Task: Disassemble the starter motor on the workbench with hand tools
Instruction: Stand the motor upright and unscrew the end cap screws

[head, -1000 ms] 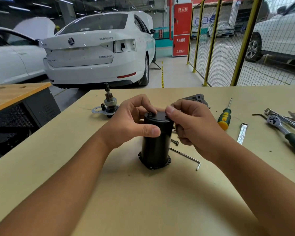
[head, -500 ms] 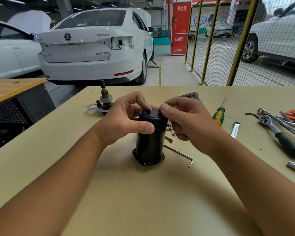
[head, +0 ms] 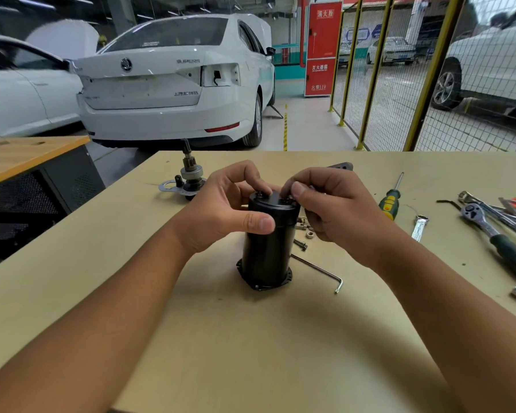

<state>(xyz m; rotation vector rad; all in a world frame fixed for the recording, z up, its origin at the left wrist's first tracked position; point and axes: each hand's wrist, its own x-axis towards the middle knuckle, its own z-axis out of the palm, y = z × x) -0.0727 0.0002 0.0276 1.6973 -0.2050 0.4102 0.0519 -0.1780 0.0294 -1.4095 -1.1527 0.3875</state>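
Motor housing stands upright mid-bench. Left hand grips its top, right hand pinches a fastener on the cap (can't tell which). Risk: tips toward 3 o'clock onto the loose nuts, or the fastener drops.

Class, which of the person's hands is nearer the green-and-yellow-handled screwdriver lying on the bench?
Right. The right hand is beside the screwdriver; the left hand is beyond the black motor housing.
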